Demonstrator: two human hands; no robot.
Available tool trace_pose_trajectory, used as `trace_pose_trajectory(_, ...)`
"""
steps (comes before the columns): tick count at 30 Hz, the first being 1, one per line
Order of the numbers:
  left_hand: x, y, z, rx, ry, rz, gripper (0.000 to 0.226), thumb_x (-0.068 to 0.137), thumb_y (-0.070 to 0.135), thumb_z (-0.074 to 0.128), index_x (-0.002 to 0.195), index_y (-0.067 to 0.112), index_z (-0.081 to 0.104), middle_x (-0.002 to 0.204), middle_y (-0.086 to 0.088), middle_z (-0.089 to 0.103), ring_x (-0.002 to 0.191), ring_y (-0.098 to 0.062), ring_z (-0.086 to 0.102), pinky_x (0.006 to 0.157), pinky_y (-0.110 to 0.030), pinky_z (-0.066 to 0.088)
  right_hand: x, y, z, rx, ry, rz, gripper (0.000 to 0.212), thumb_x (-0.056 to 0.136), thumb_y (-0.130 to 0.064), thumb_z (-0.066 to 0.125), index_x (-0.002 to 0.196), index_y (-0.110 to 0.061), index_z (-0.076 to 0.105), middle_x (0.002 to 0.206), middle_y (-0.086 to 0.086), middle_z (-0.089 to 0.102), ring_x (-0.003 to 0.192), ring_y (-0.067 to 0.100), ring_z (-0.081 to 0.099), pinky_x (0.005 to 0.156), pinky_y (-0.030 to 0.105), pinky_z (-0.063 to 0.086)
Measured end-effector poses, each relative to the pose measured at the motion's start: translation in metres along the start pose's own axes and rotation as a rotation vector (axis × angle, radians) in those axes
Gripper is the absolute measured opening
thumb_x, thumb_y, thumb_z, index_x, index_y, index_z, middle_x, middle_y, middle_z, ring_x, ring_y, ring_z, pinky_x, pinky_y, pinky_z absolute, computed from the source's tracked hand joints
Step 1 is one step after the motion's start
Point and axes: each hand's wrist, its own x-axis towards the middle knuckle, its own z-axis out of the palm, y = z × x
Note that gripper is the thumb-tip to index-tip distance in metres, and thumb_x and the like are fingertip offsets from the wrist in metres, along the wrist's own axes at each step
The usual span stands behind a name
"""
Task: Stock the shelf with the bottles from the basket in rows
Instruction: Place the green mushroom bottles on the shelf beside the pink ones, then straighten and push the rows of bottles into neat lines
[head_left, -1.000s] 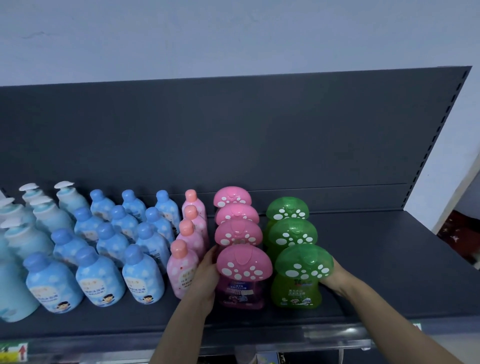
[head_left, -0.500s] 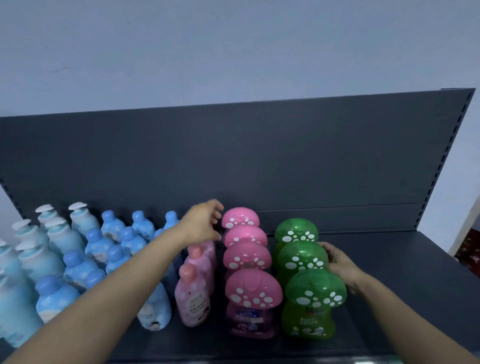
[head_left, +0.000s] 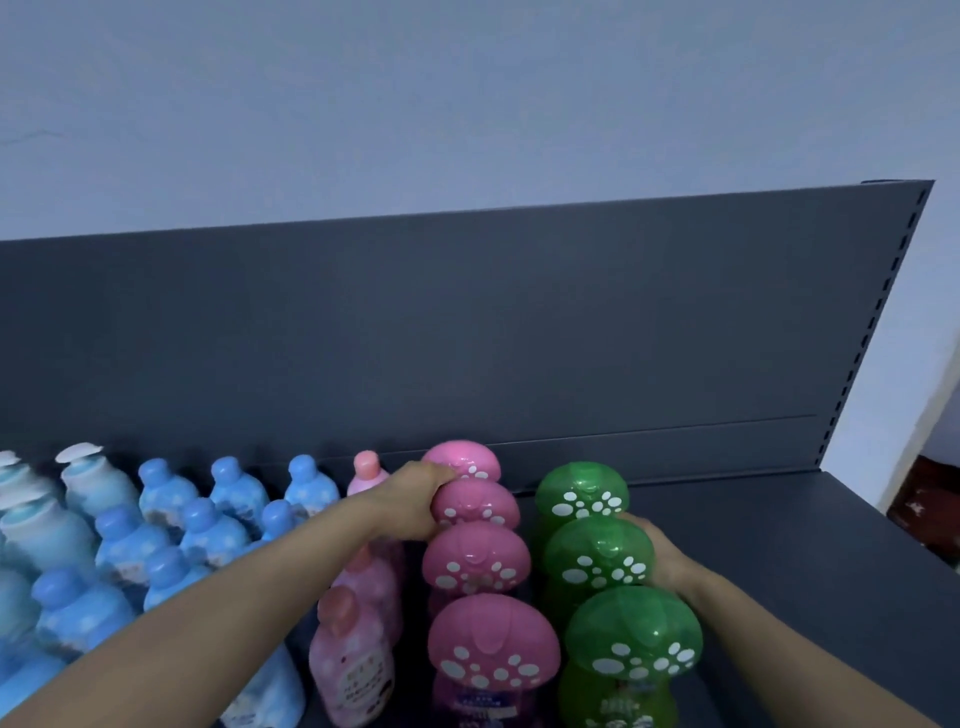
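A pale blue-grey wall (head_left: 467, 93) fills the far side. At the right edge, beyond a white corner (head_left: 932, 415), lies something dark reddish (head_left: 930, 501), perhaps patterned cloth.

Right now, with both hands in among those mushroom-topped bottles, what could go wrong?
The left hand is against the pink mushroom bottles, which stand cap to cap in a tight row; a hard nudge could topple several at once. The left forearm crosses low over the small pink bottles, so dropping the arm might knock one over. The right hand is beside the middle green bottle; a sideways push could tip it into the pink row.
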Motion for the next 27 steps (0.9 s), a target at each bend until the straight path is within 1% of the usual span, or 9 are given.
trace_pose_trajectory(3,0.002,0.001,0.002,-0.033,0.037,0.001,0.034,0.079,0.016,0.065,0.113,0.019,0.06,0.102,0.009,0.059,0.096,-0.006,0.054,0.077,-0.012,0.035,-0.003,0.001,-0.003,-0.089,-0.049,-0.045,0.026,0.097,-0.001,0.036,0.084,-0.001,0.058,0.058,0.007,0.066,0.046,0.014,0.065,0.042,0.021,0.051)
trace_pose_trajectory(6,0.006,0.002,0.002,-0.039,0.055,-0.012,0.032,0.08,0.019,0.067,0.111,0.017,0.06,0.105,0.005,0.062,0.095,-0.009,0.056,0.075,-0.012,0.035,-0.007,-0.002,0.0,-0.085,-0.098,-0.082,0.027,0.097,0.0,0.034,0.085,0.001,0.058,0.054,0.005,0.067,0.047,0.013,0.065,0.043,0.02,0.05)
trace_pose_trajectory(9,0.008,0.0,-0.001,0.004,0.003,-0.012,0.041,0.074,0.019,0.073,0.112,0.018,0.057,0.107,0.003,0.061,0.093,-0.009,0.053,0.076,-0.015,0.036,-0.01,-0.001,0.002,-0.061,-0.091,-0.094,0.026,0.097,-0.001,0.034,0.087,0.001,0.058,0.055,0.004,0.067,0.049,0.013,0.065,0.045,0.02,0.051)
trace_pose_trajectory(12,0.007,-0.005,-0.023,0.006,-0.069,-0.053,0.052,0.059,0.019,0.084,0.099,0.023,0.051,0.09,0.009,0.057,0.083,-0.012,0.056,0.071,-0.023,0.044,-0.01,0.0,0.0,-0.033,-0.083,-0.095,0.026,0.097,-0.002,0.035,0.085,0.001,0.058,0.054,0.005,0.066,0.048,0.014,0.065,0.044,0.021,0.051)
trace_pose_trajectory(14,0.012,-0.012,-0.045,0.023,-0.002,-0.091,0.054,0.054,0.014,0.087,0.091,0.022,0.049,0.08,0.009,0.058,0.076,-0.014,0.057,0.068,-0.026,0.048,-0.009,0.0,-0.001,-0.038,-0.087,-0.1,0.026,0.097,-0.002,0.035,0.085,0.001,0.059,0.055,0.006,0.066,0.049,0.014,0.065,0.045,0.021,0.051)
trace_pose_trajectory(17,0.027,-0.019,-0.055,0.137,0.055,-0.083,0.069,0.057,0.013,0.085,0.116,0.014,0.048,0.099,0.002,0.056,0.091,-0.019,0.057,0.079,-0.027,0.048,-0.008,0.002,0.0,-0.058,-0.061,-0.105,0.024,0.096,0.001,0.038,0.088,-0.001,0.06,0.065,0.009,0.067,0.054,0.013,0.067,0.048,0.021,0.052)
trace_pose_trajectory(20,0.043,-0.023,-0.036,0.062,-0.067,-0.052,0.083,0.062,0.012,0.082,0.133,0.02,0.04,0.118,0.001,0.054,0.105,-0.018,0.055,0.089,-0.028,0.047,-0.007,0.004,0.0,-0.051,-0.052,-0.11,0.024,0.096,-0.001,0.038,0.085,-0.001,0.06,0.061,0.007,0.068,0.053,0.014,0.066,0.048,0.022,0.053)
trace_pose_trajectory(24,0.055,-0.028,-0.021,-0.021,-0.052,0.023,0.053,0.068,0.01,0.076,0.114,0.023,0.056,0.108,0.007,0.06,0.097,-0.013,0.059,0.079,-0.021,0.047,-0.004,0.005,-0.001,-0.075,-0.072,-0.114,0.028,0.097,-0.004,0.036,0.083,-0.001,0.06,0.057,0.004,0.068,0.052,0.013,0.066,0.048,0.021,0.052)
trace_pose_trajectory(27,0.061,-0.035,-0.017,-0.037,-0.018,0.048,0.041,0.068,0.011,0.076,0.105,0.021,0.06,0.102,0.006,0.062,0.092,-0.014,0.061,0.077,-0.024,0.05,-0.002,0.006,-0.003,-0.09,-0.079,-0.134,0.026,0.096,-0.002,0.038,0.083,-0.002,0.06,0.058,0.001,0.069,0.054,0.011,0.066,0.051,0.02,0.052)
